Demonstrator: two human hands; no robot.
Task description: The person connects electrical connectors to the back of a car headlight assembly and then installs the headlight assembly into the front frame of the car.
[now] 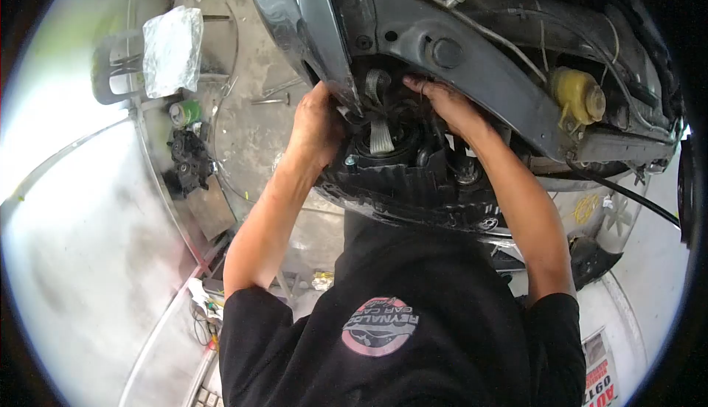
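Note:
My left hand (pixel 321 127) is at the left side of a dark opening in the car front, its fingers mostly hidden behind the edge of a grey body panel (pixel 324 27). Across the opening, my right hand (pixel 442 101) reaches in beneath a dark metal crossmember (pixel 472 53); thumb and a finger show near its edge, the other fingertips are hidden. Between the hands, a pale ribbed strap (pixel 380 136) hangs over a round dark part. Black plastic trim (pixel 398 178) lies just below. What either hand holds cannot be made out.
A yellow reservoir (pixel 577 97) and a metal pipe (pixel 509 46) are on the right. On the floor at left are a plastic-covered chair (pixel 173 49), a green can (pixel 184 113), a black part (pixel 190 160) and a metal tool (pixel 273 99).

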